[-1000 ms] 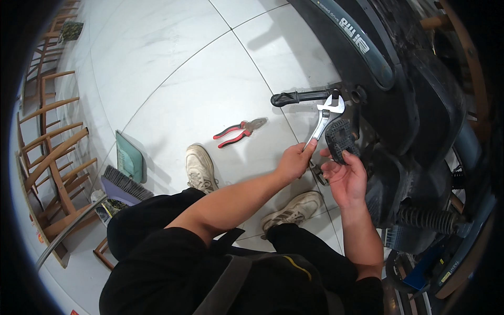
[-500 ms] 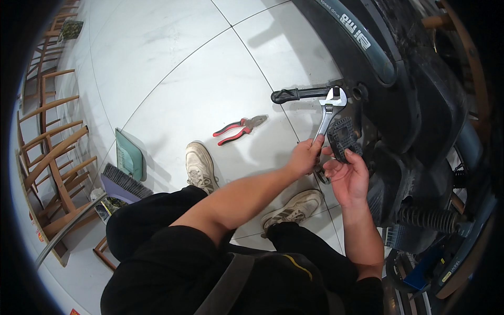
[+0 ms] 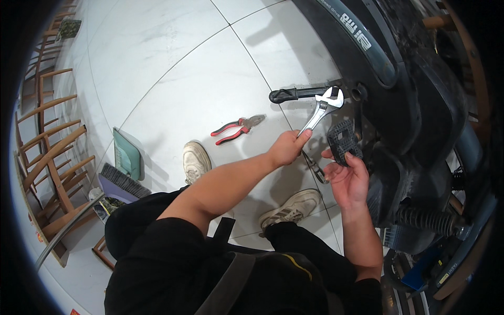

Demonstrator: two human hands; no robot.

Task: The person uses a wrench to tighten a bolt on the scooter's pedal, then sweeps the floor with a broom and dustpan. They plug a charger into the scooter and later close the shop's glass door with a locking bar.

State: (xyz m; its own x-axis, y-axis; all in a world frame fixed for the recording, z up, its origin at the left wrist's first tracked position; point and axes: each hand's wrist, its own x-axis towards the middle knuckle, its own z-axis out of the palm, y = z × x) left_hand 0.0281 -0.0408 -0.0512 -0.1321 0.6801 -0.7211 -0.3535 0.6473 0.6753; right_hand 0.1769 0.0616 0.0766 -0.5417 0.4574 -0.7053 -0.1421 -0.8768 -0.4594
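Note:
My left hand point(image 3: 287, 148) is closed round the handle of a silver adjustable wrench point(image 3: 317, 114). The wrench's open jaw lies over or in front of the inner end of a black bar with a ribbed grip point(image 3: 295, 95), which sticks out from the black vehicle point(image 3: 388, 113); contact between them cannot be told. Against the vehicle's side, my right hand point(image 3: 349, 182) has its thumb and fingers on the lower edge of a black textured pedal point(image 3: 344, 137). Between my hands, a dark, slim tool point(image 3: 316, 170) shows only in part.
Pliers with red and black handles point(image 3: 231, 130) lie on the white tiled floor point(image 3: 173, 100). A green dustpan point(image 3: 126, 154) and a purple broom head point(image 3: 119, 185) are at left, beside stacked wooden chairs point(image 3: 52, 147). A coil spring point(image 3: 428, 221) is at right.
My left hand has drawn back to the left, and the wrench now slants more. My right hand stays at the pedal almost unmoved.

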